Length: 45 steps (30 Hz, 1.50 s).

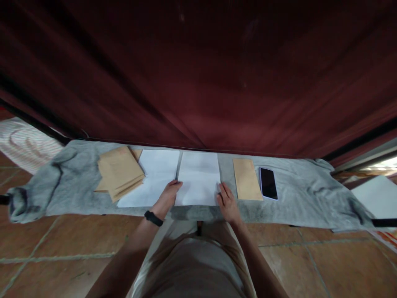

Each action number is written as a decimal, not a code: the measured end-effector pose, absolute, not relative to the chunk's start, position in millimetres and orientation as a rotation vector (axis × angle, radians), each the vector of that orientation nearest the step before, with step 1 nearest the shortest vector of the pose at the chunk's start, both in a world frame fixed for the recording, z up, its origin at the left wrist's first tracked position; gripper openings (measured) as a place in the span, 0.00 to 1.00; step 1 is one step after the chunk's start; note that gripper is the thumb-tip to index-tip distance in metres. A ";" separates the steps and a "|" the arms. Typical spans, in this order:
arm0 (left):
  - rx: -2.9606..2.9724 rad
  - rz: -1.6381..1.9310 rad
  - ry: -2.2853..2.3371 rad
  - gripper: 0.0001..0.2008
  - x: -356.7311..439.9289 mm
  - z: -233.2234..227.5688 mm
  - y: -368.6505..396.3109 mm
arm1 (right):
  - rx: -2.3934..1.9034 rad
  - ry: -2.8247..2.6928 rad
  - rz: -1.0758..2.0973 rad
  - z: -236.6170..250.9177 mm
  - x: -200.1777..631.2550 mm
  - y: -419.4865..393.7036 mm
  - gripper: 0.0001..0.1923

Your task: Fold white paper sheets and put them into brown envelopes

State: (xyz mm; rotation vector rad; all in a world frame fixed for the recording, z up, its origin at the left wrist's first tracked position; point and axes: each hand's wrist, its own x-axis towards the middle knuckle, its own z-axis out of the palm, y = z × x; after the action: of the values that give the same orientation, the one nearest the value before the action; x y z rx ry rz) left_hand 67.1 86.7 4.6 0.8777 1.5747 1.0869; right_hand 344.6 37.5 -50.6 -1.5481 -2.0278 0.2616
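A blank white sheet of paper (199, 176) lies lengthwise in front of me on a grey cloth-covered surface. My left hand (169, 196), with a black band on its wrist, pinches the sheet's left edge near its lower half. Along the right edge rests my right hand (228, 203), its fingers apart and extended, touching the paper's side. To the left, more white paper (158, 174) lies partly under a fanned stack of brown envelopes (120, 169). A single brown envelope (247, 180) is flat on the cloth, just right of my right hand.
A smartphone (268, 183) with a dark screen and pale case lies right of the single envelope. The narrow grey cloth (307, 194) covers the work surface. Behind it hangs a dark red curtain (198, 103). A white panel-like item (376, 196) sits at far right; tiled floor lies below.
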 end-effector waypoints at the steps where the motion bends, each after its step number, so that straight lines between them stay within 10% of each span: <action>1: 0.829 1.072 1.559 0.17 68.9 0.7 80.8 | -1.533 -2.051 0.252 -50.8 345.2 33.8 0.29; 17: 0.628 0.873 1.504 0.20 62.6 -12.6 59.5 | -1.226 -2.243 0.383 -40.4 360.1 1.5 0.29; 31: 2.429 0.536 1.402 0.25 88.4 8.5 -21.0 | -1.130 -2.277 0.450 -34.5 363.5 -7.5 0.30; 45: 2.536 0.205 1.244 0.35 80.2 -3.4 -11.5 | -1.116 -2.209 0.575 -35.7 375.2 -14.4 0.28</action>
State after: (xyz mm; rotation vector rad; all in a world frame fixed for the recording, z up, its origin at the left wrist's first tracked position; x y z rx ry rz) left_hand 80.2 -11.5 -3.4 2.5357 1.2443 0.2048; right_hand 375.2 -14.4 -35.7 -1.1160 -2.2092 0.5750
